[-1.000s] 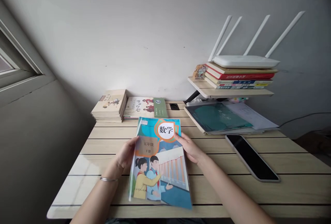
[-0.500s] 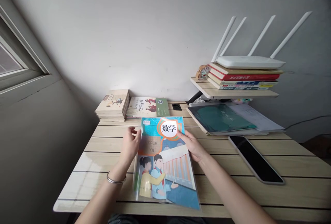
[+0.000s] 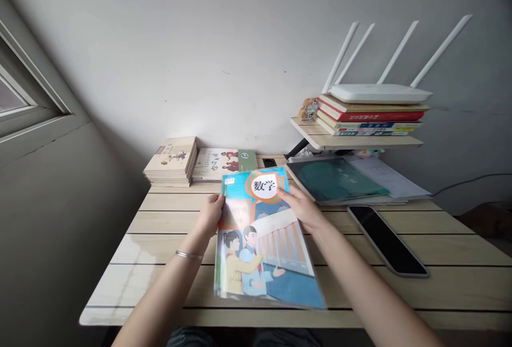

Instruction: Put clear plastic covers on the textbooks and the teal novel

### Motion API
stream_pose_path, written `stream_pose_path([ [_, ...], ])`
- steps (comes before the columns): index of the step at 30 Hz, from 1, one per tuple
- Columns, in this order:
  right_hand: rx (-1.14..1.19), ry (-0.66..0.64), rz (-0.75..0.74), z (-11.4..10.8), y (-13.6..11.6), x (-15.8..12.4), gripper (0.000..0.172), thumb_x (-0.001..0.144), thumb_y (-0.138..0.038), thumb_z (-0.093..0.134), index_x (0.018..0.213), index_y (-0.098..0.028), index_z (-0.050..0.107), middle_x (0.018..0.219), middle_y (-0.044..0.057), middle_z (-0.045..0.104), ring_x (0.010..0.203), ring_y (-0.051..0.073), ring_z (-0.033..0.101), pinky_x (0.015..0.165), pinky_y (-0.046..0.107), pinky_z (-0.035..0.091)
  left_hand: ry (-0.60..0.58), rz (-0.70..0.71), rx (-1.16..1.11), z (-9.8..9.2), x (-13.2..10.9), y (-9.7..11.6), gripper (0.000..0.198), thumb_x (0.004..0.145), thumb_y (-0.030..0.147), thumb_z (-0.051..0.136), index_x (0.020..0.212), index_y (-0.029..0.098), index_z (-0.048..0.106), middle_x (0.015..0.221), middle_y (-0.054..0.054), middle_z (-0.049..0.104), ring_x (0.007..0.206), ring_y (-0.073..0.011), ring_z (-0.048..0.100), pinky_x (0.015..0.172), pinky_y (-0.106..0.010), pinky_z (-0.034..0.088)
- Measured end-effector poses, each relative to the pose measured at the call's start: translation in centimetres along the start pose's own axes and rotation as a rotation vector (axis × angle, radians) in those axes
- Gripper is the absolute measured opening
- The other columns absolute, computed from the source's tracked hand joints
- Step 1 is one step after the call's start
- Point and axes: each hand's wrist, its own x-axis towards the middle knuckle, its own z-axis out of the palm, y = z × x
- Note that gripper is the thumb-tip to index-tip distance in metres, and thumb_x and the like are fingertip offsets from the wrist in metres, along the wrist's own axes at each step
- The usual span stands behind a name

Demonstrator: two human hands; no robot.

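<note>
A maths textbook [image 3: 266, 251] in a clear plastic cover lies on the wooden table, its blue-and-orange front showing two schoolchildren and the title 数学. Its near edge reaches towards the table's front. My left hand [image 3: 210, 216] grips the book's left edge, with a thin metal bracelet [image 3: 189, 254] on that wrist. My right hand [image 3: 302, 208] holds the upper right edge, fingers resting on the cover. The book's lower part stays free of both hands.
Behind the book are a stack of paperbacks [image 3: 171, 161] and a picture book [image 3: 214, 164]. To the right lie a dark teal folder with papers [image 3: 336, 179] and a black smartphone [image 3: 386, 240]. A wall shelf [image 3: 356, 141] carries books and a white router [image 3: 378, 93].
The textbook has slid right and farther up the table, turning slightly. Both hands have moved with it, and the left hand now sits at the book's upper left edge.
</note>
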Motion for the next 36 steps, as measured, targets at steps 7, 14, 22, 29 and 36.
stream_pose_path([
  [7,-0.082,-0.061,0.112,0.7,5.8,3.3,0.031,0.063,-0.039,0.075,0.086,-0.019,0.068,0.088,0.006,0.074,0.087,0.026,0.068,0.081,0.042,0.052,0.233,-0.06,0.296,-2.1,1.7,-2.2,0.019,0.077,0.029,0.062,0.066,0.019,0.051,0.054,-0.001,0.052,0.063,-0.0197,0.055,0.058,-0.028,0.039],
  [14,-0.52,0.013,0.099,0.9,5.7,3.4,0.027,0.077,-0.041,0.057,0.081,-0.017,0.068,0.083,0.005,0.073,0.079,0.023,0.067,0.071,0.033,0.05,0.251,0.067,0.582,-2.7,2.1,-1.5,0.016,0.074,0.019,0.062,0.063,0.02,0.051,0.078,-0.014,0.062,0.102,-0.0354,0.057,0.083,-0.038,0.04],
  [22,-1.057,0.095,0.098,1.0,4.2,3.5,0.028,0.081,-0.042,0.056,0.078,-0.015,0.062,0.077,0.011,0.067,0.082,0.027,0.063,0.067,0.031,0.043,0.223,0.438,1.021,0.9,-1.1,-1.2,0.035,0.086,0.016,0.042,0.118,0.01,0.052,0.139,-0.022,0.042,0.135,-0.0342,0.03,0.109,-0.052,0.019],
  [29,-1.403,0.003,-0.501,2.4,4.3,2.3,0.04,0.093,-0.032,0.037,0.126,-0.015,0.053,0.132,0.015,0.053,0.123,0.027,0.047,0.102,0.041,0.036,-0.234,0.803,1.572,3.8,0.4,-3.4,0.05,0.094,0.03,0.033,0.14,0.009,0.038,0.151,-0.015,0.031,0.142,-0.0283,0.02,0.112,-0.05,0.024],
  [36,-1.471,-0.323,-0.295,1.6,6.3,3.4,0.062,0.095,-0.053,0.021,0.149,-0.024,0.018,0.156,0.004,0.017,0.144,0.025,0.012,0.112,0.057,0.014,-0.165,0.799,1.544,2.6,1.4,-4.8,0.064,0.093,0.044,0.034,0.145,0.006,0.029,0.152,-0.016,0.026,0.141,-0.027,0.023,0.113,-0.046,0.021],
])
